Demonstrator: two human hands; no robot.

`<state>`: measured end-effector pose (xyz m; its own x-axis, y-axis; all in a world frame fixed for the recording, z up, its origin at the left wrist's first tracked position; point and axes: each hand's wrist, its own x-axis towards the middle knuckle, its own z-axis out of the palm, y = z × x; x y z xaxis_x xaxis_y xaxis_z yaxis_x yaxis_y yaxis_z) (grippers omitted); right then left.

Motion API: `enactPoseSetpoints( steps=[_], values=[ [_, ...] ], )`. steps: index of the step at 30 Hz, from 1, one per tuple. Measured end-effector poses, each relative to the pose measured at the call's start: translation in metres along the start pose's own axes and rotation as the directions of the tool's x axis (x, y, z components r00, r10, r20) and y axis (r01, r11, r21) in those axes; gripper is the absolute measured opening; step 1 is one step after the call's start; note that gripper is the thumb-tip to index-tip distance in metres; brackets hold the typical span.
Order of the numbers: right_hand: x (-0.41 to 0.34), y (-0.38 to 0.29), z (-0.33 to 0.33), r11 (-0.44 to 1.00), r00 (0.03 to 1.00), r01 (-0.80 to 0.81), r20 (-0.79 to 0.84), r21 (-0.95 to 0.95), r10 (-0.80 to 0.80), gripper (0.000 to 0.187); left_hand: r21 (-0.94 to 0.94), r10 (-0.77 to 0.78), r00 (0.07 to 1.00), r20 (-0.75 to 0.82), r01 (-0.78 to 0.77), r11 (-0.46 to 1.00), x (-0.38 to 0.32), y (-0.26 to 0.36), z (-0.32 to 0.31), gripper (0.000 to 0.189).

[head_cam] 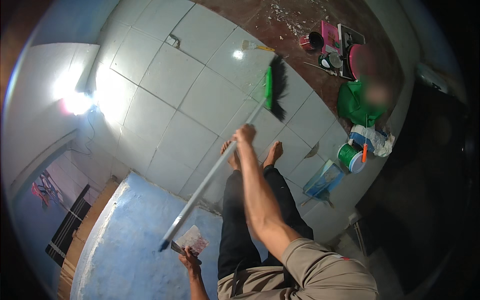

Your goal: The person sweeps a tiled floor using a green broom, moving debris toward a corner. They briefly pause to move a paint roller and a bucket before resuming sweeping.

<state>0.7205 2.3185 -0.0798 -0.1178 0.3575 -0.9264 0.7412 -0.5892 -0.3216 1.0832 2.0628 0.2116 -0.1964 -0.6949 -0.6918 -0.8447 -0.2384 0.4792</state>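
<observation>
My right hand (245,134) is closed around the grey handle of a broom (210,175), a little below its green head with black bristles, which rests on the white floor tiles. The handle slants down to the lower left, its dark end tip close to my left hand (190,261). That hand holds a metal scraper (177,248) and a stained, roughly square piece (194,240), whose material I cannot tell. My bare feet stand on the tiles on either side below the broom head. A paintbrush (258,46) with a yellow handle lies beyond the broom head.
A blue-painted wall (142,240) is at lower left. At right are a green-and-white bucket (351,158), a blue paint tray (324,178), a green bag (350,103), an orange-handled tool (364,153) and open cans (311,41). White debris (288,18) lies on the red floor. A bright lamp (78,103) shines at left.
</observation>
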Motion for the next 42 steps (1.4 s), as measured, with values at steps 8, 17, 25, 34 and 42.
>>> enactPoseSetpoints(
  steps=[8,17,25,34,42],
  values=[
    [-0.164,0.098,0.062,0.994,0.961,-0.105,0.259,0.013,0.098,0.019,0.043,-0.127,0.992,-0.024,0.128,0.991,-0.001,0.006,-0.018,0.014],
    [-0.118,0.096,-0.08,0.982,0.99,-0.137,0.044,0.13,0.133,0.02,-0.016,-0.097,0.993,-0.067,0.097,0.995,-0.007,-0.037,-0.043,0.016],
    [-0.123,0.146,0.044,0.996,0.975,-0.049,0.211,-0.068,0.063,0.024,-0.021,-0.237,0.969,-0.07,0.236,0.971,-0.025,-0.014,-0.011,0.014],
    [-0.176,0.035,0.021,0.96,0.952,0.116,0.305,-0.253,-0.035,0.035,-0.127,-0.073,0.995,-0.072,0.063,0.99,0.003,-0.023,-0.007,0.01],
    [-0.056,-0.023,0.017,0.942,0.915,0.253,0.372,-0.22,-0.159,0.041,-0.06,-0.063,0.998,-0.028,0.061,0.996,-0.016,-0.004,0.044,0.018]
  ],
)
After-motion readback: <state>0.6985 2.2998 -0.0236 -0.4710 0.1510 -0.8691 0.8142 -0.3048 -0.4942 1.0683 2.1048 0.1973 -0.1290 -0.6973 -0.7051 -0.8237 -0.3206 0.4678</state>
